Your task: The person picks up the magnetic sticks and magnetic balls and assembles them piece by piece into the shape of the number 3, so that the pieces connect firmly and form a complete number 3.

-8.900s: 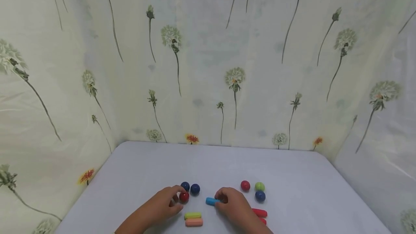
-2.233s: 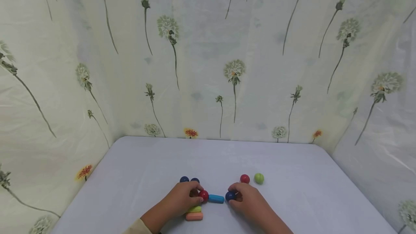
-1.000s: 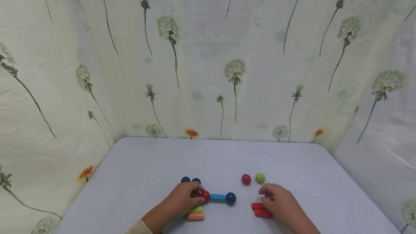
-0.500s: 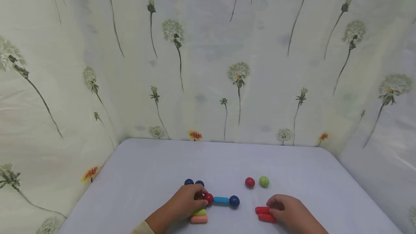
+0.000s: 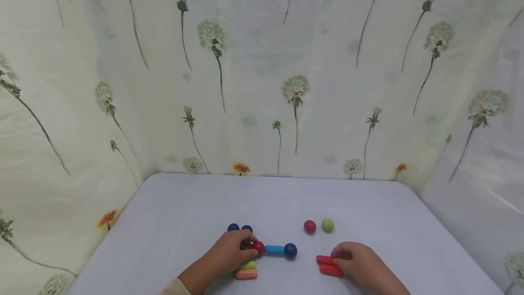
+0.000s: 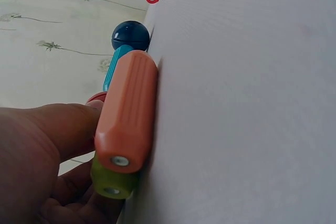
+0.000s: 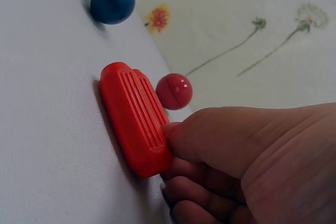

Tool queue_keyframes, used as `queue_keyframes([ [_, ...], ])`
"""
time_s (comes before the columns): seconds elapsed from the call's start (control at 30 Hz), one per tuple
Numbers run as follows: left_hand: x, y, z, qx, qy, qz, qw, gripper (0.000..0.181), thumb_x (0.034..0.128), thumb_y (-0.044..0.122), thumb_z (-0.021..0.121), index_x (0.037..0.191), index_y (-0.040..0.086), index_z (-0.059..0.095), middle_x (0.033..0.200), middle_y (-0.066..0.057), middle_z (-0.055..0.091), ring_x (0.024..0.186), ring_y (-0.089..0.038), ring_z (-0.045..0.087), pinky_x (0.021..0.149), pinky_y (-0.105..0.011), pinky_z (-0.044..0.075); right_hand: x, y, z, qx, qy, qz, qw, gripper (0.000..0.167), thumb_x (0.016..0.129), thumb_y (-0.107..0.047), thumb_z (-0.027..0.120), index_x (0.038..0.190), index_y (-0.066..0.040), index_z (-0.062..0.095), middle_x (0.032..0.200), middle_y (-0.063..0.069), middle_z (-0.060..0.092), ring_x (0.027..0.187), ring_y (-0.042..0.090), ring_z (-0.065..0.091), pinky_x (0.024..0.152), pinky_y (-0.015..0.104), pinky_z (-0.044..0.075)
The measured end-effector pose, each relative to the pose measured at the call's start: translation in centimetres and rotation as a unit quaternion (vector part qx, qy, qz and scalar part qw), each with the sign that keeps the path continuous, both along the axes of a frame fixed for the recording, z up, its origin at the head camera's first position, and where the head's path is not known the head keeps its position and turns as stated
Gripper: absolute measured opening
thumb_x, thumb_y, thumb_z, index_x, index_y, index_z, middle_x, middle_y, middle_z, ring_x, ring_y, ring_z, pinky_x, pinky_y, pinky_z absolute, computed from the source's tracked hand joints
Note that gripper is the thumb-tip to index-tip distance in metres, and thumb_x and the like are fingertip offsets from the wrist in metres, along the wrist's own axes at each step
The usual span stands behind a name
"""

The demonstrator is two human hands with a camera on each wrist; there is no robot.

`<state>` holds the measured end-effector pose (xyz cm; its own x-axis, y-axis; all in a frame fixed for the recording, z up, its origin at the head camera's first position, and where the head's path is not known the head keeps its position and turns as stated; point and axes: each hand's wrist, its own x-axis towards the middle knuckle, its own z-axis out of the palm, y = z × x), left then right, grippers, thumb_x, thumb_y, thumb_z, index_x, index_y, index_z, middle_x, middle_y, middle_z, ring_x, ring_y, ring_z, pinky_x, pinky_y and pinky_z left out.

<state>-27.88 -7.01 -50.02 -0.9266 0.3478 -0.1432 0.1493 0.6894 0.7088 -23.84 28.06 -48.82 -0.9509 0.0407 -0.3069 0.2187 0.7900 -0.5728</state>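
In the head view the left hand [image 5: 228, 253] pinches a red ball [image 5: 258, 247] between thumb and fingers. From that ball a light blue stick [image 5: 274, 250] runs right to a dark blue ball [image 5: 290, 250], the three joined in a row. At the right, two red sticks [image 5: 331, 270] lie side by side, and the right hand [image 5: 360, 262] has thumb and fingers around the right end of the farther one. The right wrist view shows the thumb against that farther stick, behind the nearer red stick [image 7: 134, 124].
Beyond the left hand are two dark blue balls [image 5: 233, 227]. A yellow-green stick [image 5: 247, 265] and an orange stick [image 5: 246, 274] lie just in front of it. Farther back on the white table [image 5: 270, 195] sit a red ball [image 5: 309, 226] and a green ball [image 5: 328, 225].
The right hand has let go of the dark blue ball, moved right to the red sticks and taken hold of one. The left hand has stayed on its red ball.
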Motion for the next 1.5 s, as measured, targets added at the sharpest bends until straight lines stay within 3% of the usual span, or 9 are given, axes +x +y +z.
queue_keyframes([
  [0.2,0.0,-0.1,0.2,0.000,0.004,-0.002,1.0000,0.021,0.0910,0.025,0.083,0.109,0.021,0.073,0.093,0.007,0.067,0.088,-0.016,0.059,0.082,-0.039,0.059,-0.1,-0.1,0.1,0.012,0.013,0.000,0.9998,0.015,0.091,-0.020,0.079,0.104,-0.011,0.075,0.092,-0.002,0.070,0.085,0.018,0.059,0.082,0.041,0.059],
  [0.57,-0.2,-0.1,-0.3,-0.008,0.001,-0.005,1.0000,0.022,0.0911,0.026,0.083,0.111,0.022,0.074,0.092,0.007,0.066,0.087,-0.016,0.059,0.081,-0.038,0.058,-0.2,-0.5,0.1,0.005,0.053,-0.032,0.9981,0.017,0.088,-0.020,0.083,0.100,-0.012,0.074,0.094,-0.002,0.072,0.085,0.017,0.061,0.083,0.043,0.060],
  [0.8,-0.1,-0.1,-0.2,0.001,0.004,-0.012,0.9999,0.021,0.0920,0.026,0.082,0.111,0.021,0.074,0.092,0.007,0.067,0.088,-0.015,0.059,0.081,-0.038,0.058,-0.1,-1.3,-0.1,-0.020,0.057,-0.084,0.9946,0.017,0.090,-0.019,0.080,0.101,-0.010,0.071,0.092,0.002,0.068,0.083,0.020,0.059,0.074,0.034,0.058],
  [1.03,-0.2,-0.2,-0.2,0.003,0.008,-0.014,0.9999,0.022,0.0919,0.028,0.082,0.111,0.022,0.074,0.093,0.009,0.067,0.089,-0.015,0.059,0.083,-0.039,0.059,0.0,-2.7,0.2,-0.041,0.079,-0.112,0.9897,0.020,0.090,-0.019,0.079,0.103,-0.009,0.067,0.093,0.005,0.066,0.081,0.021,0.057,0.068,0.029,0.055],
  [1.3,-0.1,-0.2,-0.2,0.000,0.006,-0.013,0.9999,0.021,0.0918,0.028,0.082,0.110,0.022,0.074,0.092,0.008,0.066,0.088,-0.015,0.059,0.081,-0.037,0.058,0.3,-4.3,0.5,-0.070,0.096,-0.150,0.9815,0.024,0.088,-0.018,0.079,0.106,-0.007,0.067,0.102,0.009,0.070,0.085,0.022,0.059,0.069,0.030,0.057],
  [1.5,-0.1,-0.3,-0.1,0.009,0.002,-0.015,0.9998,0.020,0.0922,0.026,0.082,0.110,0.022,0.074,0.092,0.008,0.067,0.088,-0.016,0.059,0.080,-0.038,0.058,0.2,-5.9,0.2,-0.088,0.139,-0.204,0.9649,0.027,0.089,-0.018,0.081,0.109,-0.005,0.069,0.102,0.011,0.073,0.087,0.025,0.061,0.066,0.029,0.056],
])
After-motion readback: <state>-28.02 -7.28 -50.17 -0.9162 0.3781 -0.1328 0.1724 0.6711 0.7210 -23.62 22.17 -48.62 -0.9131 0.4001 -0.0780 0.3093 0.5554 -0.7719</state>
